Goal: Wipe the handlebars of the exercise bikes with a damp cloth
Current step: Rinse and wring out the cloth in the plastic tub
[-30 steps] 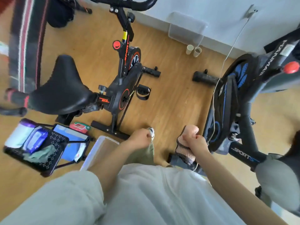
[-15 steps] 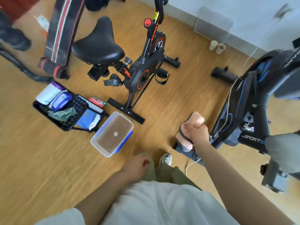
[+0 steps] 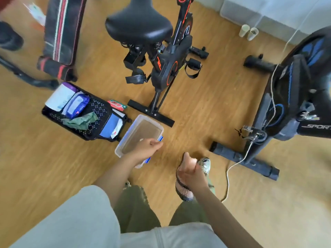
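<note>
A netted cloth (image 3: pixel 183 191) in the right hand (image 3: pixel 192 173), fingertips hidden; left hand (image 3: pixel 146 147) loosely curled, empty, over the tub (image 3: pixel 162 129)

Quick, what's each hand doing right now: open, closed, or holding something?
Left hand: open, fingers loosely curled, holding nothing.
Right hand: grips the pink mesh-covered cloth.

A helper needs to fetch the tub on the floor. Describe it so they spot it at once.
Find the black-and-orange exercise bike on the wooden floor. Just in front of its near base bar, beside the black mesh tray, sits the tub: the only clear plastic box, with blue clips.
</note>
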